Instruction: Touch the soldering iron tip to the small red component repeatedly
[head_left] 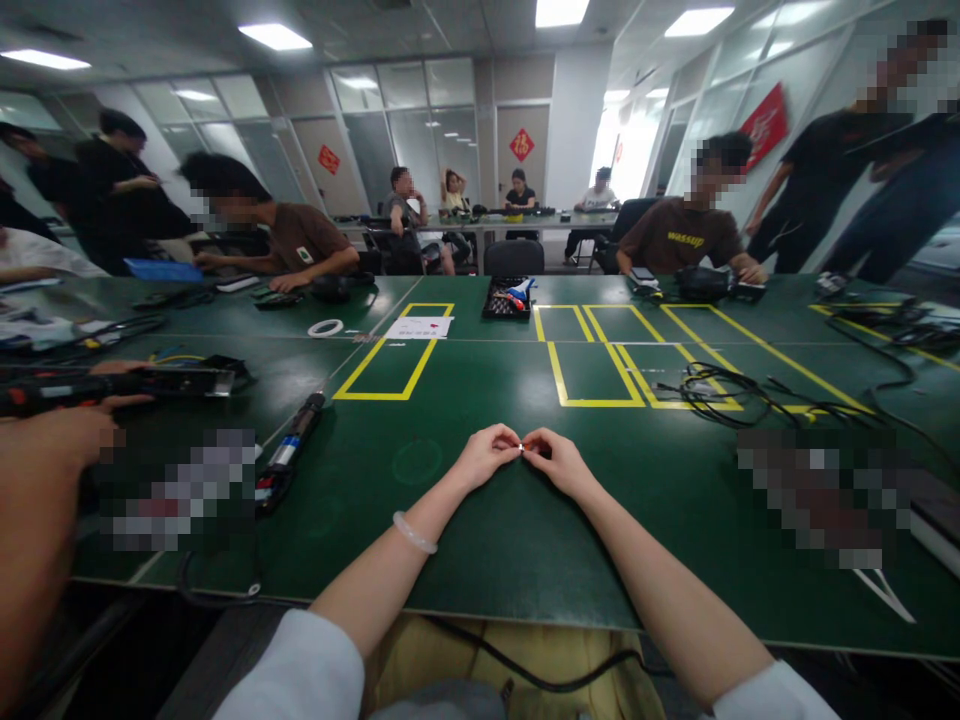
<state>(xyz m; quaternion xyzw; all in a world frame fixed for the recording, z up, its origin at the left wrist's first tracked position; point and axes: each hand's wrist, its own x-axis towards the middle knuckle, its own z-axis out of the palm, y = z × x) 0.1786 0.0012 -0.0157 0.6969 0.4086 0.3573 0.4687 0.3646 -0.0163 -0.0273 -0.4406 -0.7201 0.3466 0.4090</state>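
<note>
My left hand point(491, 455) and my right hand point(553, 460) meet above the green table point(480, 545), fingertips pinched close together. Between them sits a tiny piece point(521, 449) with a whitish, shiny part and a hint of orange-red. Its kind is too small to make out, and the fingers cover most of it. Both hands seem to grip it, one from each side. A pale bracelet circles my left wrist.
Left of my arms lies a dark electric screwdriver point(289, 450); a co-worker's hand point(67, 430) is beyond it. Ahead stand a black parts tray point(507, 298) and a paper sheet point(420, 327) near yellow tape outlines. Black cables point(720, 390) tangle at right.
</note>
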